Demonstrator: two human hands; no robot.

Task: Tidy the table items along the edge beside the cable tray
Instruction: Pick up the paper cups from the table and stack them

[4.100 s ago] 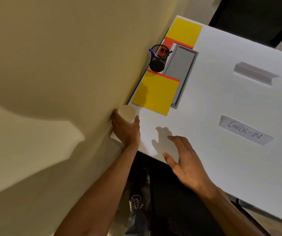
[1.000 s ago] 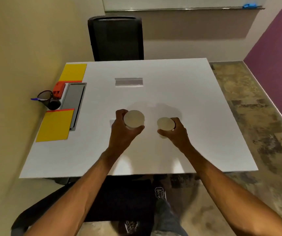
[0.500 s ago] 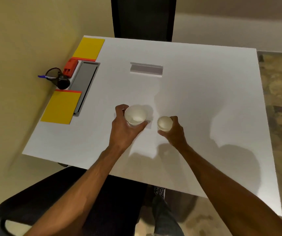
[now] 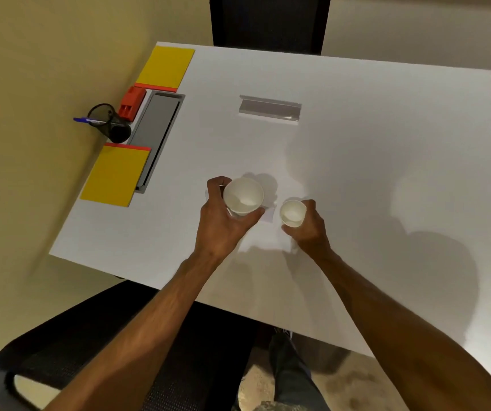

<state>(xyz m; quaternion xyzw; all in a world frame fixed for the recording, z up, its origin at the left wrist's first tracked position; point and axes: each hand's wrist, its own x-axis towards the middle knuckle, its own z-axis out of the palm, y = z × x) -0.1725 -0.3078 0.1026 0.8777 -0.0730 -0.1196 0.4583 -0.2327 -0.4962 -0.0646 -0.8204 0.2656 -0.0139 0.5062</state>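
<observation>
My left hand (image 4: 222,223) grips a white paper cup (image 4: 243,196) held above the table's middle. My right hand (image 4: 308,229) grips a second, smaller-looking white paper cup (image 4: 292,213) just to the right. A white card (image 4: 269,214) lies under and between the two cups, mostly hidden. The grey cable tray (image 4: 155,126) is set into the white table (image 4: 356,173) along its left edge. Beside the tray lie two yellow pads (image 4: 115,175) (image 4: 165,66), a red stapler-like item (image 4: 131,102) and a black mesh pen holder (image 4: 110,124) with a blue pen.
A clear plastic sign holder (image 4: 269,109) lies at the table's far middle. A black chair (image 4: 268,22) stands at the far side and another chair (image 4: 90,345) sits below my arms. The wall runs close along the left edge.
Both hands now hold a cup over the table's middle; four seconds ago the left hand held one at the near left corner. The view has tilted downward in the last second.
</observation>
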